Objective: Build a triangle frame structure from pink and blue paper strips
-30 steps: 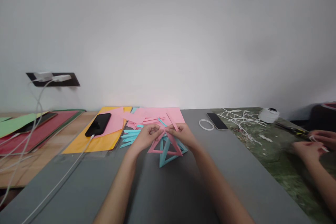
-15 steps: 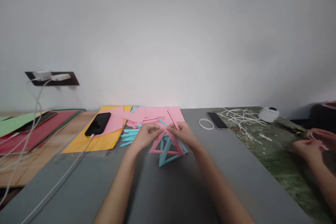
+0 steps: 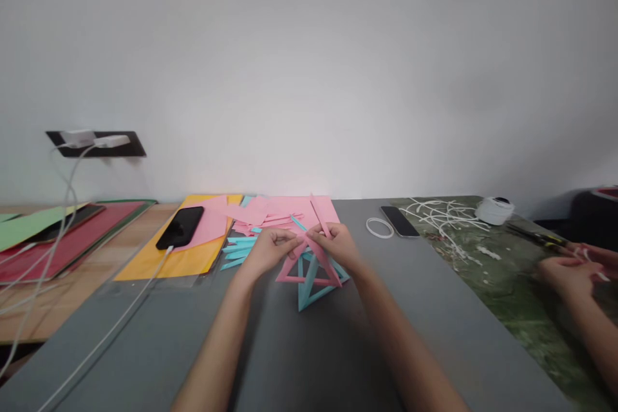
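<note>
Both hands hold a folded paper-strip model point(image 3: 315, 281) made of interlocked pink and blue triangles, just above the grey table point(image 3: 193, 341). My left hand point(image 3: 271, 250) pinches pink paper at the model's top left. At the top right, my right hand point(image 3: 337, 246) is closed on a pink strip point(image 3: 319, 211) whose loose end sticks up past the fingers. The fingertips nearly meet and hide the spot where the strips join. Behind the hands lie loose blue strips point(image 3: 237, 251) and pink strips point(image 3: 273, 222).
A black phone point(image 3: 180, 228) with a white cable lies on yellow paper point(image 3: 140, 265) at left. To the right are a white ring point(image 3: 379, 228), another phone point(image 3: 400, 221) and white cords point(image 3: 447, 215). A co-worker's hands point(image 3: 574, 273) hold white cord at far right.
The model has shifted slightly to the right and turned a little, its lowest blue corner moving right. Both hands keep their pinch. The co-worker's hands have moved slightly.
</note>
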Demonstrator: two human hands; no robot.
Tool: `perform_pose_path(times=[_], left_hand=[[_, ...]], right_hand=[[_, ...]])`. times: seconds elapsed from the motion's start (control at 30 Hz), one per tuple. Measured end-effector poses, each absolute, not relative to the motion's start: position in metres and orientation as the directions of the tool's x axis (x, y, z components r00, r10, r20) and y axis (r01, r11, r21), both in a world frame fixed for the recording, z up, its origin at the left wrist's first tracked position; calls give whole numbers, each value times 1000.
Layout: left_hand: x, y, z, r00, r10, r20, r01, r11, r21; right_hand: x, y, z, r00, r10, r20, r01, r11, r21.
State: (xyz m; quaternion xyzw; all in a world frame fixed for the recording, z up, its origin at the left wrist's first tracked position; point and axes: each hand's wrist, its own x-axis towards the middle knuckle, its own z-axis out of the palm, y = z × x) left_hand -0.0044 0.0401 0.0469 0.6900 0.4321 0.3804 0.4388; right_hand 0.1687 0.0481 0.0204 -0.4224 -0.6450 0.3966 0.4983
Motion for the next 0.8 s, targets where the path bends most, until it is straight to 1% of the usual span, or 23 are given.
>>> perform_pose_path(times=[0.17, 0.4, 0.47, 0.53, 0.6, 0.67, 0.73, 0.8], left_hand=[[-3, 41, 46, 335, 929, 156, 258, -249, 933], [-4, 40, 48, 340, 926, 163, 248, -256, 934], [-3, 40, 48, 328, 932, 153, 249, -241, 938], [-1, 41, 47, 281, 947, 158, 234, -227, 945], [2, 41, 45, 180, 963, 202, 234, -242, 942], [5, 42, 43, 82, 954, 290, 279, -301, 912], [7, 43, 41, 51, 916, 398, 350, -390, 852], [8, 43, 39, 69, 870, 488, 391, -473, 789]], right_hand=[[168, 48, 20, -156, 943, 293, 129, 314, -941], [167, 46, 22, -184, 944, 273, 49, 286, -957], [167, 46, 23, -196, 943, 268, 43, 282, -959], [167, 46, 23, -199, 944, 265, 43, 278, -960], [166, 46, 23, -189, 945, 265, 41, 278, -960], [165, 46, 23, -167, 945, 280, 35, 289, -957], [165, 47, 22, -148, 941, 306, 26, 313, -949], [165, 47, 22, -133, 936, 326, 15, 331, -943]])
